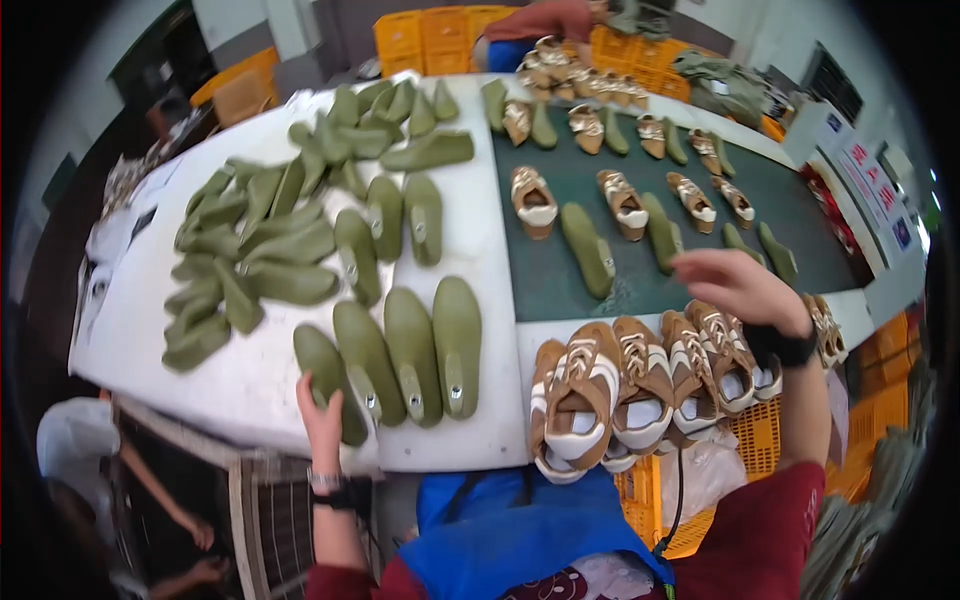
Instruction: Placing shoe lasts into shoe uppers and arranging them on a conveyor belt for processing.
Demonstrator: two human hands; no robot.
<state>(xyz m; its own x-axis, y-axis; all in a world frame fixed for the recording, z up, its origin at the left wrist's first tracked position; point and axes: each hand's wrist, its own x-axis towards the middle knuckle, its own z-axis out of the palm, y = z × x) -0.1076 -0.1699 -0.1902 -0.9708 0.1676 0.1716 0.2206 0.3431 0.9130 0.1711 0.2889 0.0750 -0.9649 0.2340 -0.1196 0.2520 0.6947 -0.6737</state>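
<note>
Green shoe lasts (407, 350) lie in a short row at the near edge of the white tabletop. My left hand (321, 425) grips the leftmost of them, a green shoe last (328, 372), by its side near the heel end. Over the dark green belt (620, 290) hovers my right hand (740, 288), empty, its fingers stretched out to the left. Close by that hand is another green shoe last (663, 232) on the belt. Brown-and-white sneakers (585, 385) stand in a packed row just below my right hand.
A big heap of green lasts (265, 225) covers the table's left side. On the belt, brown sneakers (533, 203) alternate with lasts. Yellow crates (757, 440) sit below the right edge. A co-worker (545, 25) bends at the far end; another person (85, 450) is at lower left.
</note>
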